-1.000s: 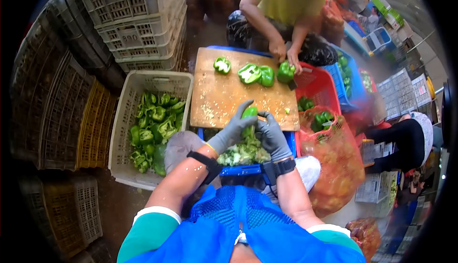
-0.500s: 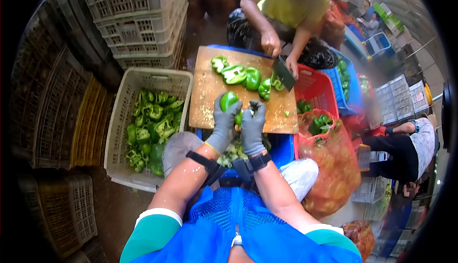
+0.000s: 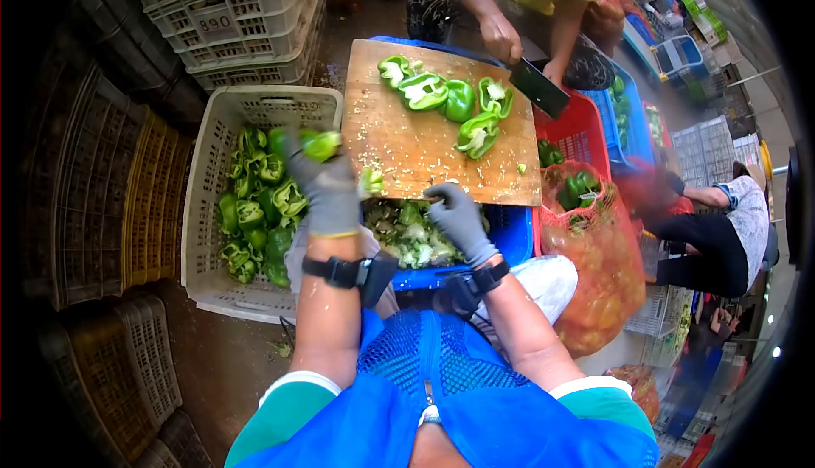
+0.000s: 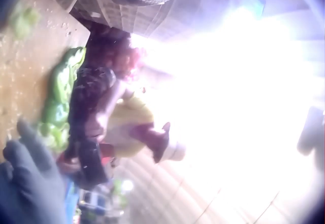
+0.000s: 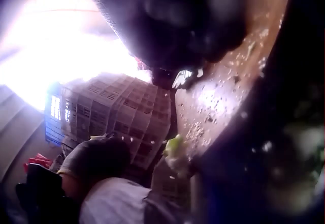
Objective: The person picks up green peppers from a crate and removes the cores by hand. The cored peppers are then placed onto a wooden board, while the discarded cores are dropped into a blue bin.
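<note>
My gloved left hand [image 3: 327,188], blurred, is over the right side of the pale crate [image 3: 327,103], gripping a green pepper [image 3: 321,145]. Part of the pepper is hidden by the fingers. Above the blue tub [image 3: 509,239], by the wooden board's [image 3: 399,154] near edge, my right hand [image 3: 463,224] has its fingers loosely extended, with nothing visible in them. A pale green pepper scrap [image 3: 371,181] shows at the board's near left corner; contact cannot be told. The right wrist view also has this scrap [image 5: 176,146]. Cut peppers [image 3: 423,92] lie on the board.
Across the board a person in a yellow top holds a cleaver [image 3: 539,88]. Stacked crates [image 3: 229,22] stand at the upper left. A red basket [image 3: 586,120] and a net sack [image 3: 594,273] are on the right. Pepper trimmings [image 3: 416,239] fill the tub.
My left hand has moved left from the board to the crate with a pepper. The right hand has come away from it to the right. The person's cleaver has lifted off the pepper.
</note>
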The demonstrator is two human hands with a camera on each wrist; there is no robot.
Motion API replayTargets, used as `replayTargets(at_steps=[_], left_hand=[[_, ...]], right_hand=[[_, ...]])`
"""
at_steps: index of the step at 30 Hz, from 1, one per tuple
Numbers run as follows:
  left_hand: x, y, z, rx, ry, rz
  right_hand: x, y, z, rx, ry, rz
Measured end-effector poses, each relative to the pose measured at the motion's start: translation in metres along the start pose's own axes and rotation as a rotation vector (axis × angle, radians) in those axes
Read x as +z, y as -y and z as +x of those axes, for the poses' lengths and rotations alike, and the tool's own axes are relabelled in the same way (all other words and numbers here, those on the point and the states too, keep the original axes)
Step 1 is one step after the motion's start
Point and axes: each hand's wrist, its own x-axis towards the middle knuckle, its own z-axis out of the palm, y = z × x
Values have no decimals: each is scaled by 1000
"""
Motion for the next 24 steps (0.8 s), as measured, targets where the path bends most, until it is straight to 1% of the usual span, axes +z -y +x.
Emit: replayTargets(at_steps=[1, 3, 5, 6, 7, 9, 10, 11, 12, 13, 14, 15, 16, 17, 18, 19, 20, 21, 22, 23, 24], left_hand=[[7, -17, -1, 75, -120, -20], [8, -52, 7, 77, -65, -138], [10, -69, 16, 93, -96, -369], [12, -75, 9, -50, -107, -507], [15, -73, 10, -113, -58, -437], [8, -69, 16, -222, 25, -288], [3, -65, 31, -176, 36, -56], [-1, -70, 44, -178, 63, 105], [-11, -82, 55, -173, 69, 263], [-26, -103, 69, -78, -1, 259], [-39, -123, 85, 0, -57, 258], [-49, -139, 88, 63, -110, 261], [-33, -143, 56, 138, -165, 405], [-34, -141, 41, 76, -3, 498], [-33, -137, 25, 8, 158, 584], [-11, -120, -5, -143, 344, 784], [5, -101, -32, -331, 335, 804], [12, -88, -53, -474, 443, 850], [27, -75, -83, -483, 414, 919], [14, -54, -77, -652, 264, 936], [2, -39, -78, -941, 398, 659]], right_hand=[[-10, -26, 16, -75, -170, -161], [-37, -44, 57, -119, -404, -165], [-47, -54, 98, -166, -471, -256], [-52, -56, 114, -98, -368, -311], [-48, -48, 122, -57, -312, -207], [-46, -34, 128, 149, -218, -415], [-49, -56, 136, 50, -200, -461], [-46, -82, 140, -57, -150, -501], [-45, -62, 120, -5, -108, -542], [-42, -61, 110, 13, -82, -524], [-48, -54, 95, 5, -9, -538], [-51, -55, 80, -55, 31, -489], [-51, -59, 67, -81, 63, -425], [-49, -61, 56, -100, 93, -364], [-45, -53, 47, -2, 138, -140], [-40, -36, 41, 92, 175, 82], [-36, -14, 39, 177, 208, 303], [-32, 15, 33, 138, 291, 467], [-27, 49, 25, 99, 376, 632], [-21, 77, 16, 64, 461, 800], [-15, 98, 8, 53, 566, 810]])
